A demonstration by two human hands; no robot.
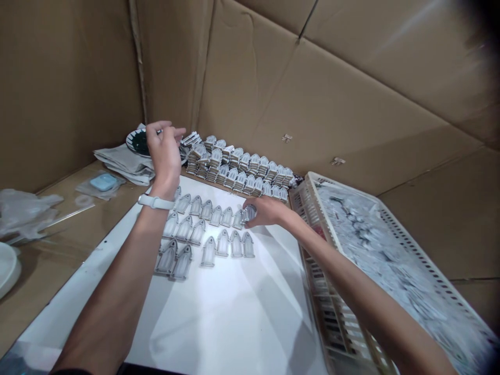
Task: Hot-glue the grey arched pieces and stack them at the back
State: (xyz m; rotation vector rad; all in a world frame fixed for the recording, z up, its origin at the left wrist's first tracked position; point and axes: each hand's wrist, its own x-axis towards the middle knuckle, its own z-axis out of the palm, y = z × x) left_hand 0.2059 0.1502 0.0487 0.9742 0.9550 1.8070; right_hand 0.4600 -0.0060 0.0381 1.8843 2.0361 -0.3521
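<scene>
At the right fingers (pixel 254 219): curled narrowly over a small grey piece (pixel 249 212), which they seem to grip at the near end of a row, though its exact shape is partly hidden.

Left fingers (pixel 166 127): raised and drawn close together above the work. Whether they hold anything, I cannot tell.

Right hand (pixel 269 212): reaches in low across the sheet, palm down, probably to keep the piece level and close to its neighbours.

Left hand (pixel 165 156): held upright, clear of the rows, with a white watch strap (pixel 155 202) on its wrist.

On the white sheet (pixel 219 312): arched pieces (pixel 222 243) lie flat in close rows, likely spaced so that each stays separate and easy to see.

Behind the rows: stacks (pixel 238 169) of similar pieces stand packed together near the wall, which seems to keep them from sliding.

Right side: a plastic crate (pixel 308 179) sits tilted beside the sheet, heaped with silvery scraps.

Left side: a bowl (pixel 137 141) rests by a folded cloth (pixel 123 164), with a blue case (pixel 103 182), a clear bag (pixel 23 211) and a white plate (pixel 5 268) farther out.

All around: cardboard walls (pixel 312 88) enclose the bench.
</scene>
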